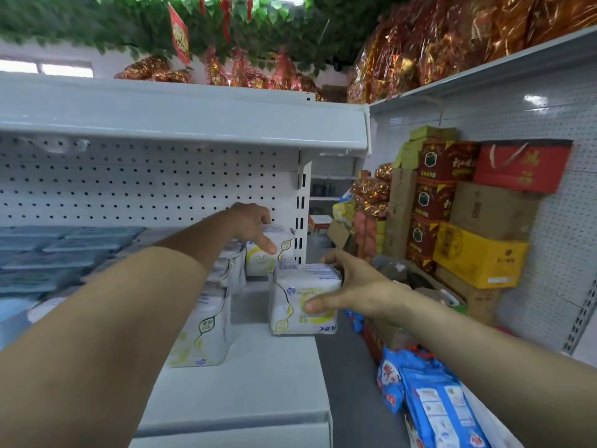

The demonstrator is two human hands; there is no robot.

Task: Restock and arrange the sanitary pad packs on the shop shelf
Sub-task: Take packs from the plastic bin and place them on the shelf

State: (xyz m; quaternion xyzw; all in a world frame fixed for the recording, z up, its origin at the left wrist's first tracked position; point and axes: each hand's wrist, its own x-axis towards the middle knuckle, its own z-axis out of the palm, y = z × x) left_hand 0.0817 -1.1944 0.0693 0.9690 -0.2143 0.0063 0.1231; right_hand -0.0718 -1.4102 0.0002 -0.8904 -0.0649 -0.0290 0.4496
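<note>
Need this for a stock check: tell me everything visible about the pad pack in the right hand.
The pad pack is a soft block in white plastic wrap with yellow-green curved print, a blue round logo, a barcode on top and blue lettering upside down along its lower edge. It seems to rest at the right edge of the white shelf. The right hand grips it, thumb on the front.

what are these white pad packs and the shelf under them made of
White and yellow-green pad pack gripped by the right hand: apparently thin plastic film, slightly glossy, creased and puckered at its seams. White shelf board: probably painted sheet metal, smooth satin, with a folded front lip.
</note>
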